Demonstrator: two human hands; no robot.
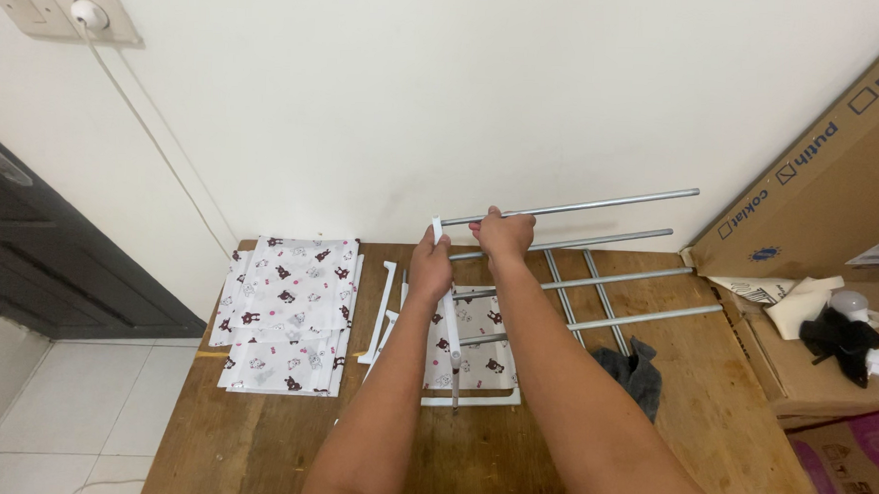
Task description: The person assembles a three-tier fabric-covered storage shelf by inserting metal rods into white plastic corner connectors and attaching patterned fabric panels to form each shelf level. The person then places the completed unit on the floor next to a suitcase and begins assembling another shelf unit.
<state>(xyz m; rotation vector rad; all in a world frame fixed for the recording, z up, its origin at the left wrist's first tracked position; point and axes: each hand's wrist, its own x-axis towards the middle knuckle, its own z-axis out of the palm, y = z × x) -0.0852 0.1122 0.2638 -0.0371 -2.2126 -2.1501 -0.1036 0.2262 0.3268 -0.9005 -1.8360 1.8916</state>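
Observation:
My right hand (506, 232) grips the left end of a long grey metal tube (597, 204) that runs out to the right above the wooden table (258, 435). My left hand (430, 263) holds a white plastic connector bar (449, 311) standing at that tube's end. Below lie several more grey tubes (594, 282) and a white panel with a cartoon print (475, 351).
A stack of printed fabric panels (289, 315) lies at the left, with white plastic bars (380, 313) beside it. A dark cloth (635, 371) sits right of my arm. Cardboard boxes (831, 192) stand at the right, one holding a black and white object (845, 339). A wall socket (73, 10) has a white cable.

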